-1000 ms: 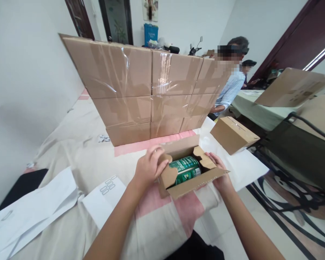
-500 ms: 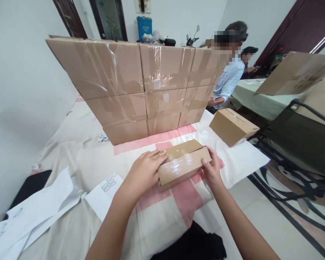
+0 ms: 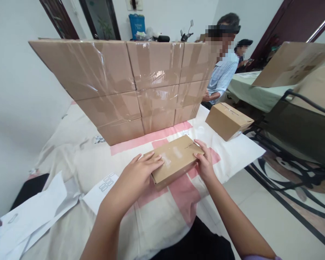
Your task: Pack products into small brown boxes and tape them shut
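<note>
A small brown cardboard box (image 3: pixel 174 159) lies closed on the cloth-covered table (image 3: pixel 78 159), its flaps folded flat on top. My left hand (image 3: pixel 141 171) presses on the box's left end, fingers stretched over the top edge. My right hand (image 3: pixel 203 162) grips the right end, with fingers curled round the corner. Both hands hold the box between them. Whatever is inside the box is hidden by the flaps.
A wall of several taped cardboard boxes (image 3: pixel 130 83) stands behind. Another small closed box (image 3: pixel 227 121) sits at the right. White paper sheets (image 3: pixel 43 213) lie at the left. A person in a light blue shirt (image 3: pixel 222 76) sits beyond; a dark chair frame (image 3: pixel 295 126) stands right.
The box was open with a green can inside; the flaps were folded shut and the box now lies closed and flatter, held at both ends.
</note>
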The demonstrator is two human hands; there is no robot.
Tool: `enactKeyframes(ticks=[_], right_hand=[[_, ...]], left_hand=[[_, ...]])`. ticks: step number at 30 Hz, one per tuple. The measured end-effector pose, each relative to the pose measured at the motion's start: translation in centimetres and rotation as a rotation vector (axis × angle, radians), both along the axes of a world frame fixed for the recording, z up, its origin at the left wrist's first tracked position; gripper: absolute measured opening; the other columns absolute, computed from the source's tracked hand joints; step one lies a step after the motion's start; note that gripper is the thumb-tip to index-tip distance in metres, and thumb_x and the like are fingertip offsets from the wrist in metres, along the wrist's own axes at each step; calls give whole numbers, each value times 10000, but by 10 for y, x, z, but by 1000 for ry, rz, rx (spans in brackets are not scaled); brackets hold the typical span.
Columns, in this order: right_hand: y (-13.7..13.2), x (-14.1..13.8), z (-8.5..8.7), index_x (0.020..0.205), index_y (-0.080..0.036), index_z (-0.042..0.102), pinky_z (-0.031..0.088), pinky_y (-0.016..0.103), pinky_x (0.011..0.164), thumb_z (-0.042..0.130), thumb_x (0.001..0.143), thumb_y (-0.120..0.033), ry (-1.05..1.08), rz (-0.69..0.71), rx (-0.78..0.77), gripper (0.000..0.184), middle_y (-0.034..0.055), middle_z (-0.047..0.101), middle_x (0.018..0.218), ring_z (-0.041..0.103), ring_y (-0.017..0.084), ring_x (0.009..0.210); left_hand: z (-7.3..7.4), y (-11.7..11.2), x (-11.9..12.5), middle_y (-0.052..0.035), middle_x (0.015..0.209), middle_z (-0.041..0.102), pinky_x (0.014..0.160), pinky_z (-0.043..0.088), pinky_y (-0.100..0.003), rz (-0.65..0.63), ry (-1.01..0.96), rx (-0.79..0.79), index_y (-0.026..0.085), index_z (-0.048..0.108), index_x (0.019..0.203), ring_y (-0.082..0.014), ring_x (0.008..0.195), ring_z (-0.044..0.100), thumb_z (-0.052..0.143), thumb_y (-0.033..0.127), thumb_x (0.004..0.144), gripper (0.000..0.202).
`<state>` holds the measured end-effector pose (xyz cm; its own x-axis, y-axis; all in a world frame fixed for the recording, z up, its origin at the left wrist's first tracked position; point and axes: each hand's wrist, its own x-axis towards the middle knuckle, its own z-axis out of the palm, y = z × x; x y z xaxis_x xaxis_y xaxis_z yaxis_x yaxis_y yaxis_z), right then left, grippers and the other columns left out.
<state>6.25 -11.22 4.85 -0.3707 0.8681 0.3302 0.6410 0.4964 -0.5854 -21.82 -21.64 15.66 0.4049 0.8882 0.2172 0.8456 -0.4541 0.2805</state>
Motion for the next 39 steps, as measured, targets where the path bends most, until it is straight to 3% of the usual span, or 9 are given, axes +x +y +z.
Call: enactKeyframes(ticks=[3, 6, 9, 12, 17, 24, 31, 39], right_hand=[[-2, -11, 6, 1589, -253, 321, 413, 549, 1095, 345, 849, -224, 312, -217, 55, 741, 124, 504, 1451, 435, 362, 1391], [-4, -21, 11, 1509, -209, 458, 402, 568, 1094, 322, 830, -217, 390, -267, 57, 693, 146, 556, 1392, 472, 371, 1346], [-5, -29, 11, 1384, -226, 583, 400, 586, 1091, 366, 807, -232, 509, -301, 57, 617, 141, 608, 1302, 503, 375, 1309], [-4, -35, 8, 1322, -227, 619, 425, 549, 1087, 370, 808, -231, 546, -283, 68, 571, 134, 613, 1267, 529, 344, 1284], [2, -43, 2, 1336, -174, 594, 424, 485, 1094, 314, 843, -207, 347, -259, 78, 568, 159, 551, 1353, 488, 314, 1323], [7, -51, -2, 985, -220, 683, 430, 469, 1070, 498, 802, -237, 882, -156, 148, 260, 89, 649, 1164, 593, 284, 1168], [5, -54, -25, 1150, -242, 653, 464, 451, 1012, 518, 955, -370, 886, -224, 264, 270, 69, 661, 1141, 613, 262, 1098], [5, -54, -32, 1164, -236, 638, 468, 465, 1019, 492, 988, -436, 850, -250, 279, 304, 83, 653, 1167, 608, 275, 1125]], left_hand=[[1, -3, 14, -23, 1385, 658, 1093, 485, -560, 38, 65, 57, 250, 682, 1302, -315, 1346, 576, 397, 8, 854, 584], [-2, -5, 27, -65, 1411, 641, 1078, 483, -547, 44, 102, 82, 199, 658, 1324, -341, 1341, 569, 454, 215, 986, 395], [-10, -6, 38, -93, 1472, 587, 1085, 463, -546, 45, 123, 96, 187, 595, 1396, -354, 1379, 528, 514, 334, 998, 432], [-18, -3, 44, -117, 1500, 555, 1068, 465, -552, 65, 167, 108, 159, 548, 1439, -376, 1393, 507, 573, 316, 965, 500], [-24, 3, 46, -121, 1495, 554, 1073, 481, -527, 113, 241, 110, 143, 551, 1444, -382, 1402, 501, 601, 253, 935, 523], [-29, 6, 46, -113, 1489, 550, 1050, 528, -475, 135, 380, 71, 124, 548, 1461, -342, 1389, 529, 554, 146, 930, 531], [-47, 4, 51, -109, 1451, 588, 1007, 552, -469, 172, 411, 196, 171, 597, 1427, -331, 1337, 582, 503, 56, 909, 539], [-42, 3, 53, -74, 1416, 625, 946, 586, -404, 151, 457, 233, 221, 629, 1401, -306, 1284, 629, 467, 75, 932, 517]])
